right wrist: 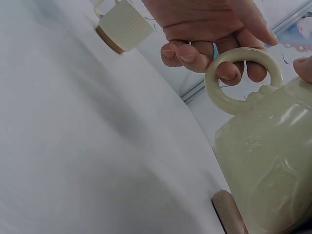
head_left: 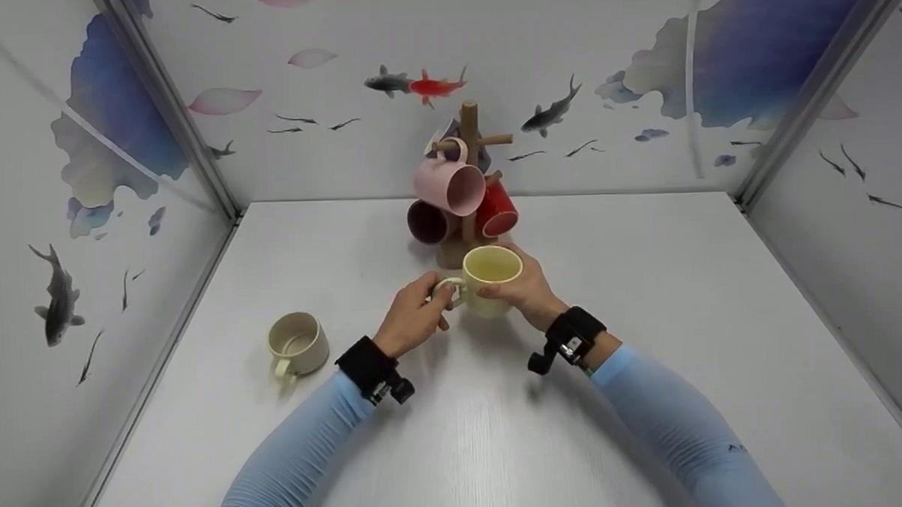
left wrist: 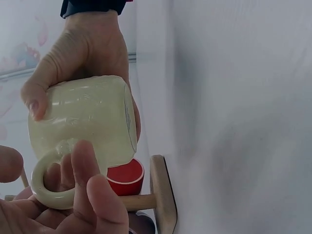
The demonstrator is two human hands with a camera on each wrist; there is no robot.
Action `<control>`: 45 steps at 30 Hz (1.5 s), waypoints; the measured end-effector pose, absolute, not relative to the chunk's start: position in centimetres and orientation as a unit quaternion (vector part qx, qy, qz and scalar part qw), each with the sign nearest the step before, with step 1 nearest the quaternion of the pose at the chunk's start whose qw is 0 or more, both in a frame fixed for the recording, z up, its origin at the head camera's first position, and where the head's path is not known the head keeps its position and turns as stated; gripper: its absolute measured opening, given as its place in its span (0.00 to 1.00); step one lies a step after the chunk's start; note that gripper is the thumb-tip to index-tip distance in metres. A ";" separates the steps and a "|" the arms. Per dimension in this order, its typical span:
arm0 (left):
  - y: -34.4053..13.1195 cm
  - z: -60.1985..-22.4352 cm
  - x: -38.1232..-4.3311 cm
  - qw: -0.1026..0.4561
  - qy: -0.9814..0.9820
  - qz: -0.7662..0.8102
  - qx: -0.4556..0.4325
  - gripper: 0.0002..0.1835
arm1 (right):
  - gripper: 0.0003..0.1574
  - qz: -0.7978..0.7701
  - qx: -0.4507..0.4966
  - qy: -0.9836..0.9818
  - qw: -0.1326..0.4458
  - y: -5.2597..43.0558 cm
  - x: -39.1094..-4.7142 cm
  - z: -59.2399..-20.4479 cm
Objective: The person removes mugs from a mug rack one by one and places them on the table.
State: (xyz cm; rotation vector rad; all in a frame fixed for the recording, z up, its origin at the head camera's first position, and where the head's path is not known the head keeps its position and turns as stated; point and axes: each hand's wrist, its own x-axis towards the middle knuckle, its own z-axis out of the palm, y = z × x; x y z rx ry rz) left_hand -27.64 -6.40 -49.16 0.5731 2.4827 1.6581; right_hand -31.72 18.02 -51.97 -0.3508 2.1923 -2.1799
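Note:
A pale yellow mug [head_left: 486, 303] is held upright above the table, its opening facing up and its handle pointing left. My right hand [head_left: 533, 290] grips the mug's body from the right, thumb across the near side. At the handle [left wrist: 53, 200], my left hand [head_left: 410, 315] has its fingers curled about the loop; fingertips show through the ring in the right wrist view. Just behind the mug stands a wooden mug tree [head_left: 469, 118], its base [head_left: 449, 256] partly hidden by the mug.
On the tree hang a pink mug [head_left: 437, 183], a red mug [head_left: 499, 210], a dark-lined mug [head_left: 427, 223] and another, mostly hidden. A beige ribbed mug [head_left: 308, 350] stands on the table at left. Printed walls [head_left: 305, 153] enclose the white table [head_left: 458, 448].

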 end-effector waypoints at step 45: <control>-5.1 -49.7 -26.0 -0.001 0.856 0.485 0.178 0.29 | 0.57 -0.655 -0.216 0.721 0.068 18.6 -31.3 -51.3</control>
